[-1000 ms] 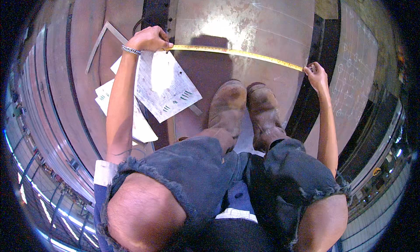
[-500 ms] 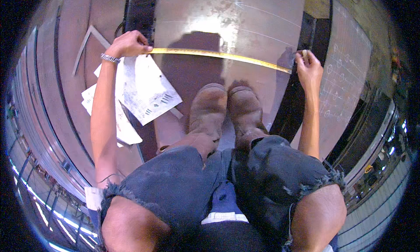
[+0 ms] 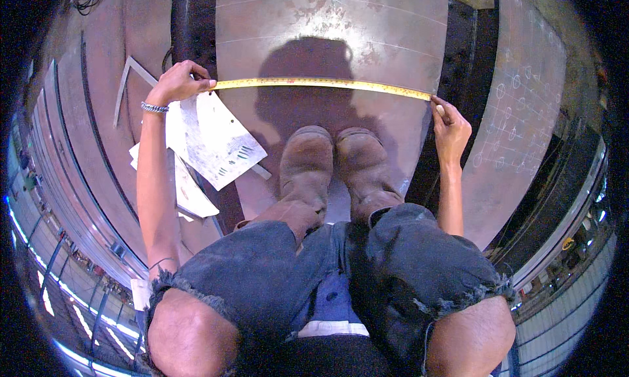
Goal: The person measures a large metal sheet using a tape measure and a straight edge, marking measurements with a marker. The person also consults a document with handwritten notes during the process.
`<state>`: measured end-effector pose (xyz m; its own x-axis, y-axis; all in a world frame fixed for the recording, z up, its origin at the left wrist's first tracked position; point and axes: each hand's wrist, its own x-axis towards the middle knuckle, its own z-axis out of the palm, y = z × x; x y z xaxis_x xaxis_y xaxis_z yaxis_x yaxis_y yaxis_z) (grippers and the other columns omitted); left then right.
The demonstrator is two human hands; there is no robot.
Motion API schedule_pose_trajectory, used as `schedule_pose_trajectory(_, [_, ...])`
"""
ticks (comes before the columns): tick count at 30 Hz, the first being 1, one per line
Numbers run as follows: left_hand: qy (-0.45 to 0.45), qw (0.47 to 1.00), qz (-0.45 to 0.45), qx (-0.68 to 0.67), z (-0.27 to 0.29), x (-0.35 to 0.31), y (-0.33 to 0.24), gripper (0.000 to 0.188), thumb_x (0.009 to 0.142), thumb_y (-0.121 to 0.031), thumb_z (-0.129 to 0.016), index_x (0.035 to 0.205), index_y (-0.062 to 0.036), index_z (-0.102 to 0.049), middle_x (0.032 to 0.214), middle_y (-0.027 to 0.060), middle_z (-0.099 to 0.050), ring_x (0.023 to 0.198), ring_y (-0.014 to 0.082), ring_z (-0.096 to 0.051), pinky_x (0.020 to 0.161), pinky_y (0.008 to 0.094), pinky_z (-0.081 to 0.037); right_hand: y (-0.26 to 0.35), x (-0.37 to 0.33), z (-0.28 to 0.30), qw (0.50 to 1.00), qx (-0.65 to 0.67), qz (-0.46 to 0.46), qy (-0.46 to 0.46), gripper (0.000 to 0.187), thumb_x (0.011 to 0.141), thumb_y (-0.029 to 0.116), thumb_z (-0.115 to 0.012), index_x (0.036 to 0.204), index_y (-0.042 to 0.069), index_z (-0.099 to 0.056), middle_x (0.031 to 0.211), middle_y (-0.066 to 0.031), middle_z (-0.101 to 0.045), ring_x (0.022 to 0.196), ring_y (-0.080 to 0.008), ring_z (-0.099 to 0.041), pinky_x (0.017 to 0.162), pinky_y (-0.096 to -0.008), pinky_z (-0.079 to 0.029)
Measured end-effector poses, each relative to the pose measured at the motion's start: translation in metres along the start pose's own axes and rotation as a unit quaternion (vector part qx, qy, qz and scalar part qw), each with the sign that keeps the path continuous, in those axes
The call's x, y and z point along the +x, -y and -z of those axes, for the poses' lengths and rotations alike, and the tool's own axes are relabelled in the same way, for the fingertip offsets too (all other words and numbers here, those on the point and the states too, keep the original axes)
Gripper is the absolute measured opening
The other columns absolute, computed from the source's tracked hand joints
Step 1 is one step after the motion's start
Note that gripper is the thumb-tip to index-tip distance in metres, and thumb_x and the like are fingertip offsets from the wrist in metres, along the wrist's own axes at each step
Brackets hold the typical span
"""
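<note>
Right hand (image 3: 452, 132) has shifted inward, pinching the yellow tape (image 3: 321, 83), which left hand (image 3: 178, 83) also pinches.

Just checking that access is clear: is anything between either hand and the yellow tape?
Nothing visible: the left hand pinches the yellow tape at one end, and the right hand is right at the other.
</note>
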<state>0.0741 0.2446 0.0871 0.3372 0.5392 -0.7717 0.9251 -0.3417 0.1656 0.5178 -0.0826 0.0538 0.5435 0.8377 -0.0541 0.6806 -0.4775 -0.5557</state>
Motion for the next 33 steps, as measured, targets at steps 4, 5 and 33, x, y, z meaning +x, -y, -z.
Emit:
schedule_pose_trajectory(4, [0.006,1.0,0.006,-0.003,0.003,-0.001,-0.004,0.037,0.079,-0.043,-0.074,0.094,-0.0092,-0.078,0.085,0.0074,-0.074,0.08,0.0215,-0.07,0.072,0.0351,-0.052,0.001,0.002,0.004,0.999,-0.03,0.013,0.01,0.018,0.087,0.007,-0.071,0.105,0.006,-0.074,0.092,-0.009,-0.074,0.075,-0.0081,-0.067,0.067,-0.0245,-0.054])
schedule_pose_trajectory(5, [0.006,1.0,0.006,-0.006,0.003,-0.002,-0.004,0.037,0.079,-0.042,-0.074,0.094,-0.009,-0.078,0.085,0.0078,-0.074,0.079,0.0215,-0.07,0.072,0.0352,-0.052,0.002,0.002,0.002,1.0,-0.019,0.015,0.011,0.018,0.088,0.007,-0.071,0.105,0.005,-0.073,0.093,-0.009,-0.074,0.076,-0.0085,-0.067,0.068,-0.0247,-0.054])
schedule_pose_trajectory(33, [0.017,1.0,-0.011,-0.018,0.005,-0.002,-0.006,0.036,0.08,-0.04,-0.075,0.092,-0.0058,-0.077,0.083,0.0096,-0.073,0.076,0.0216,-0.069,0.072,0.0355,-0.052,0.014,0.011,0.009,0.998,-0.036,0.031,0.049,0.015,0.089,0.009,-0.067,0.104,0.005,-0.069,0.105,-0.01,-0.071,0.091,-0.0261,-0.071,0.079,-0.0334,-0.055])
